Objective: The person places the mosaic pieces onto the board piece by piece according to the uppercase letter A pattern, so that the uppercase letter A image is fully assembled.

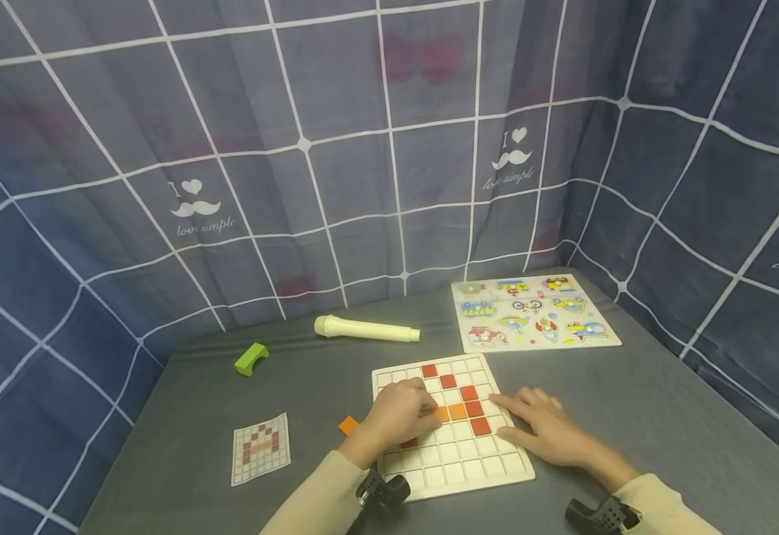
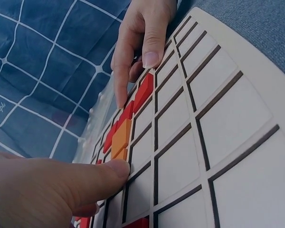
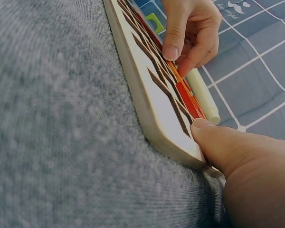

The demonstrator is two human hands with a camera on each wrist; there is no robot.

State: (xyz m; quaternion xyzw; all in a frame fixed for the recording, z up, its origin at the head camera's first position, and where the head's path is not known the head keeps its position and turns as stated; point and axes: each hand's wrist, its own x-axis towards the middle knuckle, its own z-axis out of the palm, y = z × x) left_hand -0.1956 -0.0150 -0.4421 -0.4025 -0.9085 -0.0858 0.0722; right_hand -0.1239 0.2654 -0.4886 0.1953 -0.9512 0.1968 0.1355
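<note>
In the head view, my left hand [image 1: 397,412] lies over a white grid board [image 1: 459,471]. Its thumb and index finger pinch an orange square tile [image 1: 441,414] in the grid, seen from the side in the left wrist view. To the right is a second orange tile [image 1: 457,411], then a run of red tiles [image 1: 480,426]. My right hand [image 1: 548,429] rests at the board's right edge, thumb and index finger spread and touching it. A loose orange tile [image 1: 347,425] lies left of the board. My left hand covers part of the grid's left side.
A paper card [image 1: 261,449] with a red and orange grid pattern lies at the left. Behind it sits a green arch block [image 1: 251,360]. A cream toy microphone [image 1: 367,329] lies beyond the board, and a vehicle picture puzzle [image 1: 535,312] at the back right. Curtains enclose the table.
</note>
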